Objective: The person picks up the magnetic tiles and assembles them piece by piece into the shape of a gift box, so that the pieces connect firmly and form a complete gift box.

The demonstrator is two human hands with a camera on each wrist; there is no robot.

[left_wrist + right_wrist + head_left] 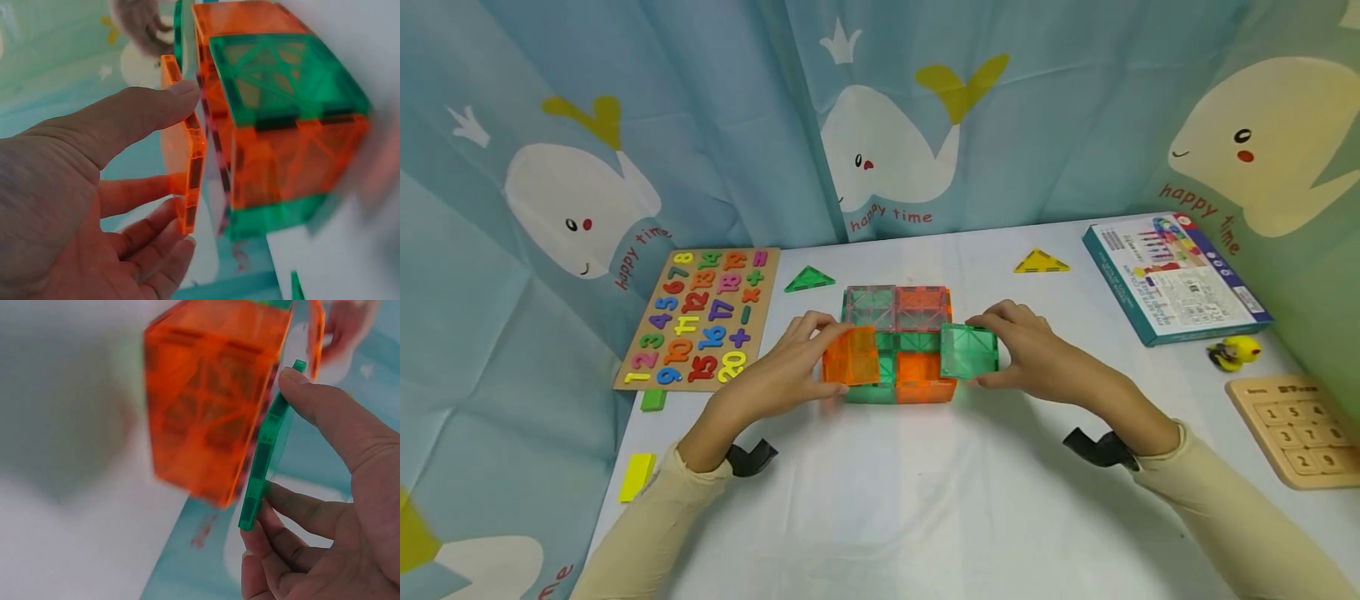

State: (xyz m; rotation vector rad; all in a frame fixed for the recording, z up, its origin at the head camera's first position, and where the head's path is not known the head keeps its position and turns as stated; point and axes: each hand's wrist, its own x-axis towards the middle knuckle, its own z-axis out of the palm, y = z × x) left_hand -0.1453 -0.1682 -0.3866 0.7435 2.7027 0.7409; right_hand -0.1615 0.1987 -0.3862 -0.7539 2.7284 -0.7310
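I see my left hand (790, 367) pinching an orange tile (851, 355) and my right hand (1030, 350) pinching a green tile (968, 351), each held against opposite sides of the tile block (901, 346) at mid-desk (895, 492); 2 triangles (809, 279) lie behind, a number board (700, 317) left

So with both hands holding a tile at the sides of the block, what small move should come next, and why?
Probably close both tiles flat against the tile block. The left hand pinches the orange tile and the right hand the green tile, each beside a side wall; both wrist views show a gap between tile and block.
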